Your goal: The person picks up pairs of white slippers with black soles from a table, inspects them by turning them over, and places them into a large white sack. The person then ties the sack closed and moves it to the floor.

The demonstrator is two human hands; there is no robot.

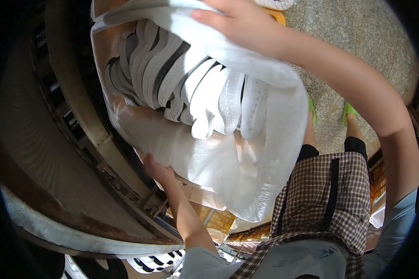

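Note:
A large white plastic bag (158,132) lies wide open before me, with a brownish inner wall showing at its left side. Inside it, several white shoe soles (172,76) stand packed side by side on edge. Some have dark edges, and the rightmost show rows of small dots. My right hand (237,23) grips the far rim of the bag, its thumb on the plastic and its other fingers partly cut off by the frame. At the near left side, my left hand (158,169) holds the bag's lower edge, its fingertips partly hidden.
A large curved machine part (70,79) with a metal rim fills the left side. White-and-black footwear pieces (156,261) lie below, near the bottom edge. Speckled floor (358,46) stretches to the right, where my feet in green sandals (349,111) stand. A yellow object (278,16) lies behind my right hand.

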